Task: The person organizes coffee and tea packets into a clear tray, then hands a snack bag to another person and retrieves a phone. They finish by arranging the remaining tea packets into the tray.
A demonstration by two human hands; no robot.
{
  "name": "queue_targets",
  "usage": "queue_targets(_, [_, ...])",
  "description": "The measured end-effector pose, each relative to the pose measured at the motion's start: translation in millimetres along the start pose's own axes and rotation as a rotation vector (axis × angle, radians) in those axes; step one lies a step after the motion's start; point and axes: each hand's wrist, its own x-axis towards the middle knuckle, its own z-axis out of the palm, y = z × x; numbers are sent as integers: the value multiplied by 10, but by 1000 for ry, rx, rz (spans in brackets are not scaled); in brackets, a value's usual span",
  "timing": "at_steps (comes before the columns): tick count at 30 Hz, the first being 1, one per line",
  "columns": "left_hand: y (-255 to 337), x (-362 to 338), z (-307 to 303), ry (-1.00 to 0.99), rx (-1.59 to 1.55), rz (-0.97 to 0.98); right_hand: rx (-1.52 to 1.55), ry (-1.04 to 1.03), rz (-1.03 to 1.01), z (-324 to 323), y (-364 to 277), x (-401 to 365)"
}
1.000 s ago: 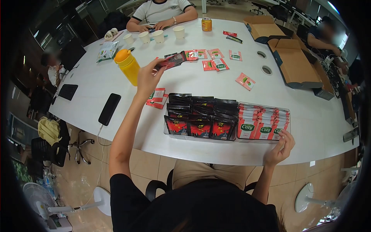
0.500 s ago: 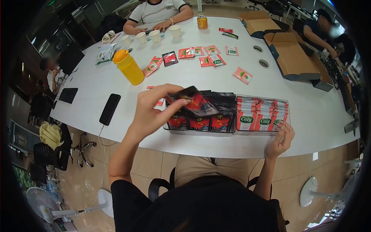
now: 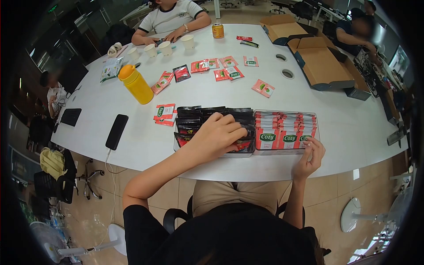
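My left hand [image 3: 219, 137] is over the clear box of black and red sachets [image 3: 189, 122], its fingers curled down among the packets; the fingertips and whatever they grip are hidden. Beside it on the right stands a second clear box with rows of red and white Cozy sachets [image 3: 267, 137]. At that box's front right corner rests my right hand [image 3: 310, 157], fingers bent against the edge, and I cannot make out anything held in it. A few Cozy sachets [image 3: 165, 111] lie left of the black packets.
Loose sachets [image 3: 199, 66] are scattered mid-table. A yellow bottle [image 3: 138, 86], a phone [image 3: 117, 132], paper cups [image 3: 165, 48], a can [image 3: 217, 31] and open cardboard boxes [image 3: 322, 64] stand or lie around. A person [image 3: 170, 20] sits across; others are at the sides.
My left hand has gone down into the black sachets; the black and red sachet it held above the box is no longer seen raised. The view has shifted slightly. My right hand stays at the box corner.
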Motion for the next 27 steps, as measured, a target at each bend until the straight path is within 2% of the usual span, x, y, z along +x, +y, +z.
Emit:
queue_targets(1, [11,29,-43,-41,12,-17,17,7,10,5,-1,0])
queue_targets(4, [4,105,-50,52,121,-46,41,20,25,14,-12,13])
queue_targets(7, [-83,185,13,-31,166,-51,50,20,28,19,23,-1])
queue_targets(10, [-217,268,107,-158,64,-65,77,17,48,22,21,11])
queue_targets(13, [-222,382,60,-357,69,-120,98,8,77,18,25,6])
queue_targets(14, [-240,381,80,-310,93,-87,93,3,72,17,43,0])
queue_targets(27, [-237,387,97,-324,12,-125,94,-5,76,18,82,-1])
